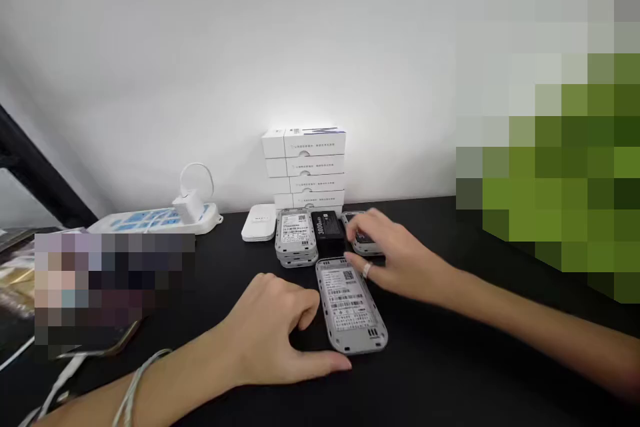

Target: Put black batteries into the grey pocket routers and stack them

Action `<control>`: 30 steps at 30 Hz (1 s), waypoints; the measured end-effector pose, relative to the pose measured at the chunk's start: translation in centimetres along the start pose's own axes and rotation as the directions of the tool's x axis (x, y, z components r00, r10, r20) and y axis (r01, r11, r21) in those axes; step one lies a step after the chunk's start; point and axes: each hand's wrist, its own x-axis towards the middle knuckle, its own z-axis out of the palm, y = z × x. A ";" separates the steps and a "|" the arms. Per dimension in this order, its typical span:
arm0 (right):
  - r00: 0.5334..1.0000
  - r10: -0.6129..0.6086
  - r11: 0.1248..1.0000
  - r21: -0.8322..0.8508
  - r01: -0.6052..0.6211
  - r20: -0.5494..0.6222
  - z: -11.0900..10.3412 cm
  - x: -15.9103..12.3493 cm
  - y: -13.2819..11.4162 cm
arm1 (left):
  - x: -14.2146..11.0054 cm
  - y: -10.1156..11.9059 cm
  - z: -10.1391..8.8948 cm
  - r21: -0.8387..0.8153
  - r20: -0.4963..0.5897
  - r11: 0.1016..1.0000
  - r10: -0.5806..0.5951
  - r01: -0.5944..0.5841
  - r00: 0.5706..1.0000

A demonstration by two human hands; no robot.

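A grey device shell (353, 310) with a printed label lies face up before me. My left hand (275, 330) is beside its left edge, index finger curled and thumb stretched out along the near end. The thumb and index finger are apart, and I cannot tell whether they touch the shell. My right hand (395, 253), with a ring on one finger, reaches over another grey shell (373, 249) that it partly covers. Its thumb is near the front shell's far end, apart from the fingers. Left of this hand is a black battery (327, 227) marked 3000mAh.
Stacked grey shells (296, 233) stand beside the battery, with white covers (259, 222) to their left. White boxes (315, 167) are piled against the wall. A power strip (155, 219) holds a white plug (189, 205). Blurred items lie at left; a cable (63, 380) runs nearby.
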 end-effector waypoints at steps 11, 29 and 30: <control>0.972 0.012 0.999 0.038 -0.022 0.233 -0.9 4.9 2.2 | 0.2 0.0 0.0 -0.010 -0.040 0.999 0.039 -0.039 0.998; 0.946 0.073 0.934 0.312 -0.176 0.316 -1.0 -3.3 -1.5 | 0.4 0.1 -0.1 0.005 -0.027 0.999 0.050 -0.050 0.998; 0.946 0.064 0.945 0.285 -0.160 0.319 -1.0 -3.4 -1.5 | 0.4 0.0 -0.1 0.005 -0.024 0.999 0.050 -0.050 0.998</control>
